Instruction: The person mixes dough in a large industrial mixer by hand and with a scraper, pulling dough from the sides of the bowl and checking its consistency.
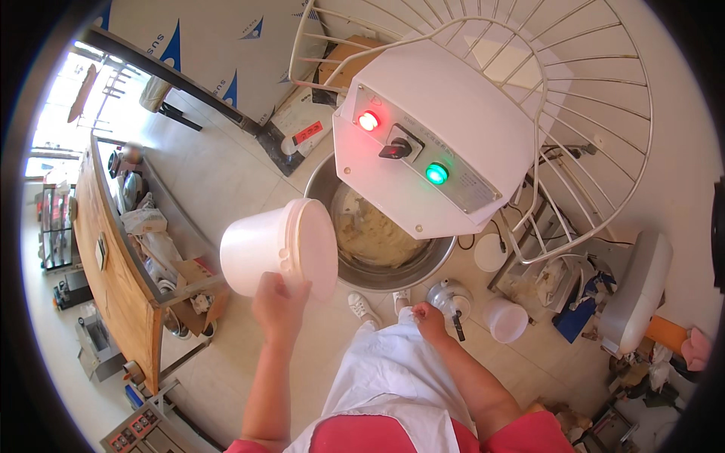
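Note:
A white plastic bucket (257,249) hangs tipped on its side, its rimmed end turned right toward the mixer's steel bowl (445,253). My left hand (281,298) is closed on the bucket's rim from below. Pale yellowish dough (377,234) lies in the bowl, partly hidden by the white mixer head (445,128). On the head, a red light (368,121) and a green light (436,174) glow either side of a black knob (396,149). My right hand (430,321) is curled beside my white apron (385,370); what its fingers hold, if anything, is hidden.
The wire guard (642,128) stands raised above the mixer. A metal kettle (449,294) and another white bucket (506,319) sit on the floor to the right. A wooden-topped table (121,279) with cluttered shelves runs along the left. Boxes and bags crowd the lower right.

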A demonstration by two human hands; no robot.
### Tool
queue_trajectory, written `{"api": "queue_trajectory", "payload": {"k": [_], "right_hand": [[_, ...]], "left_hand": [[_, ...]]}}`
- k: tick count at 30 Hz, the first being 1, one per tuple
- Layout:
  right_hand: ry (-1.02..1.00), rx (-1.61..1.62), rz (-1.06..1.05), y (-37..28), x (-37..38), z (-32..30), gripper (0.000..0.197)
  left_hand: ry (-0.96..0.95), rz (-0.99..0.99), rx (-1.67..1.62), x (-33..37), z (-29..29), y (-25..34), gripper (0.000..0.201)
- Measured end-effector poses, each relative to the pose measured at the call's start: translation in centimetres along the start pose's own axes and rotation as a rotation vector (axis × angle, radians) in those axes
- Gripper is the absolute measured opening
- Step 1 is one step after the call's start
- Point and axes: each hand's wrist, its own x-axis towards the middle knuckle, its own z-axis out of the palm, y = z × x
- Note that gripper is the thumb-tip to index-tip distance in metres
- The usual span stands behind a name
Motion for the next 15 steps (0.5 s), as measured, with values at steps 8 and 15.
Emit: {"api": "queue_trajectory", "payload": {"k": [8, 15], "right_hand": [[0.008, -0.001, 0.021, -0.5, 0.0, -0.3, 0.008], [-0.009, 0.006, 0.028, -0.6, 0.1, -0.6, 0.007]], "left_hand": [[-0.057, -0.045, 0.008, 0.3, -0.3, 0.9, 0.031], [-0.064, -0.036, -0.003, 0.4, -0.1, 1.5, 0.031]]}}
